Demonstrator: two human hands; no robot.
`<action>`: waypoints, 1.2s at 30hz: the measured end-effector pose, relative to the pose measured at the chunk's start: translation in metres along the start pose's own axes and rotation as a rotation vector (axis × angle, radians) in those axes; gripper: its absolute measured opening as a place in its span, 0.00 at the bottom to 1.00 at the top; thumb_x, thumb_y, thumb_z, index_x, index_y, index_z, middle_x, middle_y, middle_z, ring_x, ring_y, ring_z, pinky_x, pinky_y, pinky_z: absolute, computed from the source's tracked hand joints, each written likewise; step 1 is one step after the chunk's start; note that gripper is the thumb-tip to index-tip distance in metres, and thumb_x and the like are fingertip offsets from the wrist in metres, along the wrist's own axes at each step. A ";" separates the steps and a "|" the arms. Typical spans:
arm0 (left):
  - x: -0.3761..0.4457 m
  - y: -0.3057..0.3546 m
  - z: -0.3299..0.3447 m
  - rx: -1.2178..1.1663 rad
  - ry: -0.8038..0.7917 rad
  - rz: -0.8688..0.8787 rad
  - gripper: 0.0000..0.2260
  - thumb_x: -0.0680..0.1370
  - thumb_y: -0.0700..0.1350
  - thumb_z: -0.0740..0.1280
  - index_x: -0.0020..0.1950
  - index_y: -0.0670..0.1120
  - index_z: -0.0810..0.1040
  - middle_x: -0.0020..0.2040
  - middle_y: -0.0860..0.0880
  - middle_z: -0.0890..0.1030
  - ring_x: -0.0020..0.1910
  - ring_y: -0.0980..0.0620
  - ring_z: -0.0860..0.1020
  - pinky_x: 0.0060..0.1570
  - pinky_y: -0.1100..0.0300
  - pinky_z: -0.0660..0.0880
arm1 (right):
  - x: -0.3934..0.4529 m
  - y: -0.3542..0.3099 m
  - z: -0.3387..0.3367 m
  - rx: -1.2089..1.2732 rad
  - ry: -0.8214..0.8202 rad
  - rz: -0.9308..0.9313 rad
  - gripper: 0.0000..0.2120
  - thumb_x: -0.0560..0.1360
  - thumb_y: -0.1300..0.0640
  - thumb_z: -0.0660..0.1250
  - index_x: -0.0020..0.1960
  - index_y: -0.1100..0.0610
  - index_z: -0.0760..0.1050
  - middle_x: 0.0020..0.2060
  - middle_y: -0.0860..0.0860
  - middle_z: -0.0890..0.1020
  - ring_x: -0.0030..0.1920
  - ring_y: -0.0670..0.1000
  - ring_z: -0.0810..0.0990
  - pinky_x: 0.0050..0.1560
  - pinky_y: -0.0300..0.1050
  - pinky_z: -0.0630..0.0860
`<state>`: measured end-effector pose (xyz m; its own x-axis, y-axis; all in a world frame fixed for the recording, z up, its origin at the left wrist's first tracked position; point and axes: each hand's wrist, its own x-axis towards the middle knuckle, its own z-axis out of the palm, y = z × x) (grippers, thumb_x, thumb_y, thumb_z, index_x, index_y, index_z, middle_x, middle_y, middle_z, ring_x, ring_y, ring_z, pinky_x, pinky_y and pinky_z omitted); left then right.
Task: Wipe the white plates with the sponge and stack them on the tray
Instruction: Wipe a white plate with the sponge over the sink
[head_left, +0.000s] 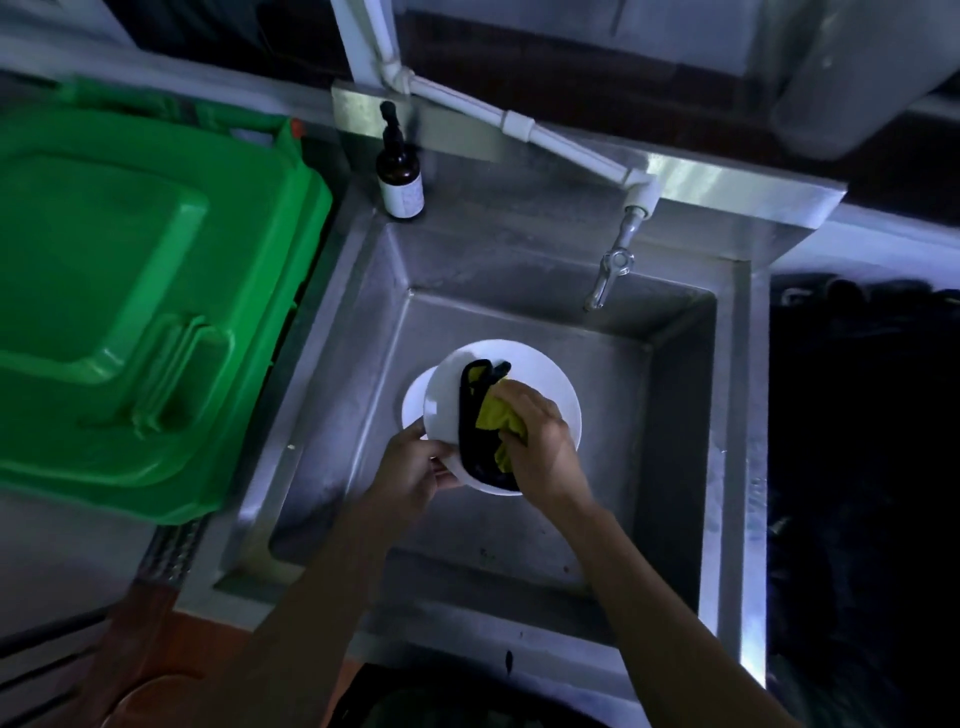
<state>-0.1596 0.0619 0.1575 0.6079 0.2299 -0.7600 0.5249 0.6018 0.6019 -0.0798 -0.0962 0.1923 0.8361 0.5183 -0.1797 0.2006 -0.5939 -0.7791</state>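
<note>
Head view is looking down into a steel sink (675, 415) that is filling the middle of the scene, with a big green bin (135, 291) sitting closed just beside its left edge. White pipes (519, 124) are running across the back wall to a tap (613, 270) that is hanging over the far side of the basin. A brown pump bottle (399, 171) is standing upright on the sink's back left corner.

Over the basin, a white plate (540, 384) is being held tilted, and a second white plate (415, 400) is showing just behind its left edge; whether the two are touching is hard to tell. The left hand (410, 467) is curling closed around the near left rim of the front plate, thumb on top and fingers underneath. The right hand (540, 441) is closing in a bunched grip on a yellow and black sponge (480, 421), pressing it against the plate's face. The black part of the sponge is lying along the plate's middle, from near the far rim to the near rim, and the yellow part is bunching under the right fingers (511, 397). Both bare forearms are reaching in from the bottom edge.
</note>
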 end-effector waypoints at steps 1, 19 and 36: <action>-0.004 0.000 0.003 -0.001 -0.001 0.017 0.24 0.64 0.35 0.67 0.59 0.45 0.84 0.53 0.37 0.85 0.50 0.37 0.85 0.44 0.46 0.82 | -0.003 0.001 -0.004 -0.034 -0.017 -0.031 0.28 0.71 0.72 0.67 0.69 0.56 0.75 0.69 0.51 0.75 0.69 0.56 0.70 0.71 0.49 0.66; -0.066 -0.007 0.049 0.095 -0.176 0.170 0.23 0.68 0.34 0.66 0.63 0.41 0.80 0.55 0.33 0.82 0.53 0.35 0.83 0.49 0.42 0.82 | -0.049 0.015 -0.046 -0.340 -0.066 -0.531 0.21 0.83 0.54 0.56 0.74 0.57 0.69 0.76 0.54 0.67 0.75 0.61 0.64 0.70 0.60 0.65; -0.101 -0.028 0.063 0.050 -0.018 0.253 0.21 0.65 0.36 0.69 0.56 0.50 0.86 0.55 0.40 0.85 0.49 0.39 0.85 0.45 0.45 0.83 | -0.026 0.024 -0.082 -0.476 0.068 -0.314 0.30 0.75 0.66 0.61 0.77 0.56 0.65 0.77 0.54 0.63 0.75 0.61 0.60 0.71 0.60 0.64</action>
<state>-0.1987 -0.0265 0.2329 0.7341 0.3540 -0.5795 0.3836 0.4880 0.7840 -0.0546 -0.1748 0.2275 0.7273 0.6830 0.0675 0.6389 -0.6379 -0.4299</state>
